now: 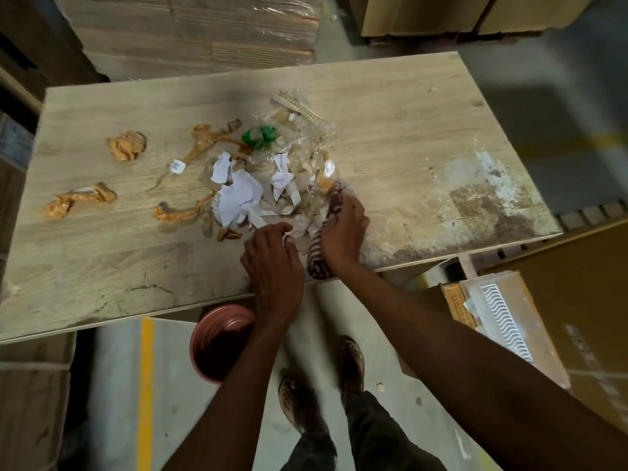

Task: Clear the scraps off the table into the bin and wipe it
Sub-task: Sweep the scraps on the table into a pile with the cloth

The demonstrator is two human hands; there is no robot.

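A pile of scraps [261,171] lies mid-table: crumpled white paper, clear plastic film, a green piece [259,137] and brown tape wads [127,145]. My right hand [343,229] presses a maroon-and-white patterned cloth [317,258] on the table's near edge, beside the pile. My left hand [272,263] rests on the near edge, its fingers curled at the pile's near side, touching a white paper strip. Below the edge, a round pink bin [207,334] stands on the floor under my left forearm.
The wooden table [407,130] has a stained, whitish patch [482,195] at its right. Stacked cardboard [190,32] stands behind it, and boxes [503,317] at the right. My feet [323,379] stand on a grey floor with a yellow line [146,385].
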